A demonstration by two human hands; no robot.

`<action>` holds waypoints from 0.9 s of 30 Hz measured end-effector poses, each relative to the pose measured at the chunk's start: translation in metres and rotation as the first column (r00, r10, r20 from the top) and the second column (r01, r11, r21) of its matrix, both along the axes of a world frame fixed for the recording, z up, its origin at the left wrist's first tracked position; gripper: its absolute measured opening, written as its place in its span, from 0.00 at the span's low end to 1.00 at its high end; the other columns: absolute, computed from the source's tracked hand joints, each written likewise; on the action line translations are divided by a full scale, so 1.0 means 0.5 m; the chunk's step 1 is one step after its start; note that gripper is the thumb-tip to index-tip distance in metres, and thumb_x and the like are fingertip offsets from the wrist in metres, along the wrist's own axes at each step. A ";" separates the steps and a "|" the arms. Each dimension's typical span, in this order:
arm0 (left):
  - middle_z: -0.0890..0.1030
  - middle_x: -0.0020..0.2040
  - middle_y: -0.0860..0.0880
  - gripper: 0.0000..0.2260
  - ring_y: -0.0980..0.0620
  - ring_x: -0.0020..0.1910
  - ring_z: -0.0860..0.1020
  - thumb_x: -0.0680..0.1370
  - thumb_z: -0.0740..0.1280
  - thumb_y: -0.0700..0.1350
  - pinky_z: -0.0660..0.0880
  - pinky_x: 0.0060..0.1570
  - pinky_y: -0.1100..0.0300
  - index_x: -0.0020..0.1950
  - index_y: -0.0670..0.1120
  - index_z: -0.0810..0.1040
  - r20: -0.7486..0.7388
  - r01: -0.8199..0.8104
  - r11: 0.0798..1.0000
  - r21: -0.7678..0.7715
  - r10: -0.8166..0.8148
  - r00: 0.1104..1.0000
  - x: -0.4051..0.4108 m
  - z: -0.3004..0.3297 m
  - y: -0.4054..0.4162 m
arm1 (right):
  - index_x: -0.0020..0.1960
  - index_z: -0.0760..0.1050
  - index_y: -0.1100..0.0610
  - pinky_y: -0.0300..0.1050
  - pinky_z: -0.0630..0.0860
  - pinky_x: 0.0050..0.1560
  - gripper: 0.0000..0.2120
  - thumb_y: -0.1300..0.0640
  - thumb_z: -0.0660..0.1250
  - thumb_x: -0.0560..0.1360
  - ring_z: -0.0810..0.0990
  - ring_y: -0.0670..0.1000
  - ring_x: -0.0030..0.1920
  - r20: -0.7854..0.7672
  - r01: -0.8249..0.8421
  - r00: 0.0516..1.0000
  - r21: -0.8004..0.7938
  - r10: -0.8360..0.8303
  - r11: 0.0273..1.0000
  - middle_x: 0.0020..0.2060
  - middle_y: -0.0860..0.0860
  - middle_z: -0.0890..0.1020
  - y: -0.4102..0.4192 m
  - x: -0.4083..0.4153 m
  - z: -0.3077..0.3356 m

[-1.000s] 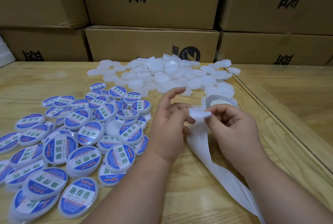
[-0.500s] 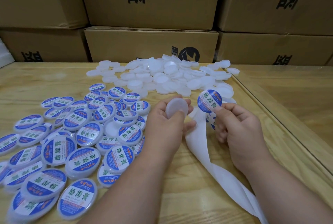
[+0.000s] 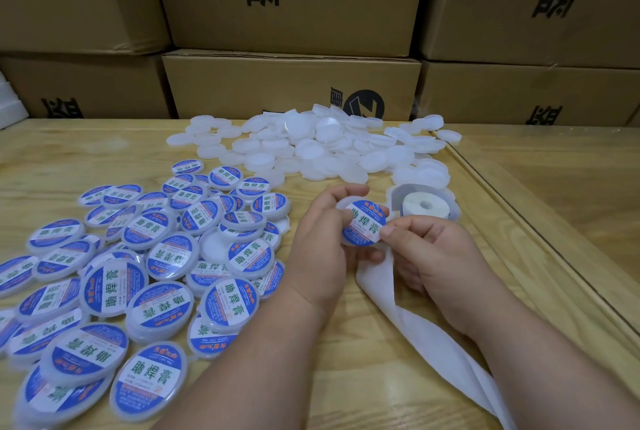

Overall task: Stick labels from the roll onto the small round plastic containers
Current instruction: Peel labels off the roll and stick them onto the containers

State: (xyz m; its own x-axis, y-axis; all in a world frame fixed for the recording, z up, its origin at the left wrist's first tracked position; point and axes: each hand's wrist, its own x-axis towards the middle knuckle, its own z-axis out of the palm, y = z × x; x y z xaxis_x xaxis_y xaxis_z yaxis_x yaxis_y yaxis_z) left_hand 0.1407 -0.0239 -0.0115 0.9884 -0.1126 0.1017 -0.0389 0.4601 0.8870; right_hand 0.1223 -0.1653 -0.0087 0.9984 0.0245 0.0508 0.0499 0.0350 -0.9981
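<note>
A blank container [image 3: 360, 227] is held up over the counter [image 3: 346, 377] in the left hand [image 3: 323, 242], fingers curled round its rim, grip clamped on it. A blue label [image 3: 364, 222] is being laid on its face by the right hand [image 3: 429, 256]; the label's right edge is pinched under the thumb and fingertips, so that grip is closed on the label. Step in hand, as judged: placement, label down but not yet rubbed flat; whether it is fully stuck cannot be told. The roll [image 3: 425, 206] sits just behind the hands, inside a clear holder, with spent backing strip [image 3: 433, 336] trailing toward the near edge. Labelled containers [image 3: 152, 277] are piled to the left, unlabelled ones [image 3: 311, 149] heaped at the back in front of cartons [image 3: 291, 83]. Next move likely needed: label centred, pressed down from middle outward so no bubbles are trapped, then the finished piece dropped on the left pile and a fresh blank picked. Risk: off-centre placement if pinch is released early.
</note>
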 end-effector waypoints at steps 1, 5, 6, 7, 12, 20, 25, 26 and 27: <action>0.86 0.46 0.40 0.17 0.45 0.41 0.83 0.69 0.58 0.42 0.77 0.32 0.56 0.54 0.45 0.78 0.006 0.007 1.000 0.002 -0.007 1.000 0.001 -0.001 0.001 | 0.36 0.83 0.56 0.34 0.60 0.23 0.13 0.62 0.68 0.79 0.62 0.44 0.22 -0.001 -0.001 1.000 -0.002 0.001 1.000 0.21 0.46 0.70 0.000 0.000 0.000; 0.85 0.46 0.40 0.16 0.47 0.40 0.83 0.70 0.58 0.42 0.77 0.31 0.57 0.54 0.45 0.78 0.020 0.009 1.000 0.013 -0.009 1.000 0.000 0.000 -0.001 | 0.39 0.84 0.57 0.34 0.61 0.23 0.10 0.62 0.69 0.78 0.62 0.44 0.22 0.000 0.005 1.000 -0.024 -0.005 1.000 0.21 0.46 0.70 0.001 0.001 -0.001; 0.85 0.45 0.40 0.16 0.47 0.40 0.83 0.70 0.58 0.42 0.77 0.31 0.57 0.54 0.44 0.79 0.021 0.008 1.000 0.016 -0.008 1.000 0.000 0.001 -0.002 | 0.39 0.84 0.57 0.34 0.61 0.23 0.10 0.61 0.69 0.78 0.62 0.44 0.22 0.000 0.005 1.000 -0.026 -0.005 1.000 0.22 0.46 0.70 0.000 0.002 -0.002; 0.85 0.45 0.40 0.16 0.47 0.40 0.83 0.70 0.58 0.42 0.77 0.31 0.57 0.54 0.44 0.79 0.021 0.009 1.000 0.021 -0.009 1.000 -0.001 0.001 -0.002 | 0.39 0.84 0.58 0.34 0.61 0.23 0.10 0.61 0.69 0.78 0.62 0.44 0.22 0.001 0.003 1.000 -0.029 -0.003 1.000 0.22 0.46 0.70 0.000 0.002 -0.002; 0.85 0.46 0.40 0.16 0.48 0.42 0.83 0.70 0.59 0.43 0.77 0.32 0.58 0.53 0.44 0.79 0.026 0.003 0.998 0.061 -0.005 1.000 -0.002 0.002 -0.003 | 0.40 0.85 0.59 0.35 0.60 0.23 0.10 0.60 0.69 0.78 0.61 0.44 0.23 0.010 0.002 1.000 -0.050 -0.002 0.999 0.22 0.47 0.68 0.000 0.004 -0.005; 0.85 0.46 0.40 0.12 0.46 0.42 0.82 0.78 0.57 0.37 0.77 0.32 0.58 0.53 0.45 0.80 0.028 -0.023 0.997 0.080 0.021 0.999 -0.004 0.003 -0.003 | 0.39 0.86 0.55 0.34 0.61 0.23 0.11 0.60 0.69 0.79 0.62 0.43 0.22 0.021 -0.008 1.000 -0.061 0.009 0.998 0.22 0.46 0.69 0.000 0.006 -0.006; 0.86 0.47 0.42 0.20 0.48 0.41 0.84 0.77 0.53 0.29 0.80 0.34 0.58 0.54 0.47 0.80 0.001 -0.049 0.992 0.117 0.049 0.999 -0.001 -0.001 -0.004 | 0.41 0.87 0.53 0.34 0.61 0.23 0.11 0.60 0.69 0.79 0.62 0.44 0.23 0.017 -0.006 1.000 -0.055 0.007 0.998 0.22 0.46 0.69 0.000 0.006 -0.007; 0.87 0.47 0.43 0.20 0.48 0.41 0.85 0.77 0.53 0.29 0.80 0.35 0.58 0.55 0.47 0.79 0.004 -0.073 0.989 0.128 0.073 0.997 -0.001 -0.001 -0.005 | 0.41 0.87 0.52 0.34 0.61 0.23 0.12 0.60 0.68 0.79 0.62 0.44 0.22 0.012 -0.005 1.000 -0.049 0.005 0.999 0.21 0.45 0.70 0.000 0.007 -0.008; 0.87 0.47 0.44 0.20 0.50 0.41 0.85 0.77 0.53 0.29 0.81 0.35 0.59 0.55 0.47 0.79 0.008 -0.104 0.986 0.134 0.104 0.995 0.000 -0.001 -0.006 | 0.42 0.87 0.51 0.33 0.61 0.23 0.13 0.61 0.68 0.80 0.63 0.44 0.22 0.010 0.000 1.000 -0.048 0.000 0.999 0.22 0.45 0.70 0.000 0.007 -0.009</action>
State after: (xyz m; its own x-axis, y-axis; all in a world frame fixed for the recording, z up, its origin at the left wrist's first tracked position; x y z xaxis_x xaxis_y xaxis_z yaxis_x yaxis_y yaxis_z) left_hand 0.1407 -0.0270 -0.0120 0.9954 -0.0219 0.0932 -0.0808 0.3309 0.9402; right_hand 0.1260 -0.1651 -0.0133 0.9979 0.0270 0.0594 0.0597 -0.0126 -0.9981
